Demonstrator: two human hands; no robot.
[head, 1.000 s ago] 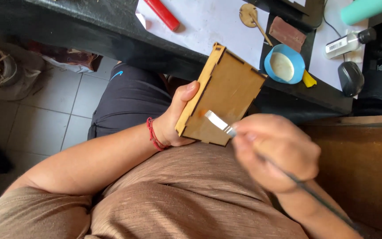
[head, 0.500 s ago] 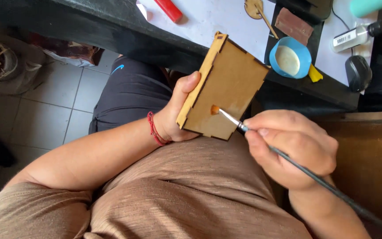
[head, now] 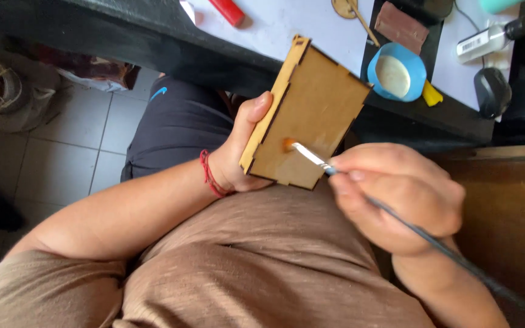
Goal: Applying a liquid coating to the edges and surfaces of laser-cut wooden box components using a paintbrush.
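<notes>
My left hand [head: 242, 149] grips a small wooden box [head: 314, 103] of thin brown board by its left edge, above my lap. My right hand [head: 396, 197] pinches a thin paintbrush [head: 311, 157] with a long dark handle. The orange bristle tip touches the lower part of the box's flat face. A red string bracelet [head: 208, 175] circles my left wrist.
A dark desk edge [head: 171, 45] runs across the top with white paper on it. A blue bowl [head: 396, 73] of pale liquid, a red stick [head: 229, 11], a brown block [head: 401, 25], a small bottle [head: 487, 39] and a computer mouse [head: 492, 91] lie there. Tiled floor lies to the left.
The brush tip came down from beside the box's lower right onto its face and now rests lower on the panel. The box stays held in my left hand.
</notes>
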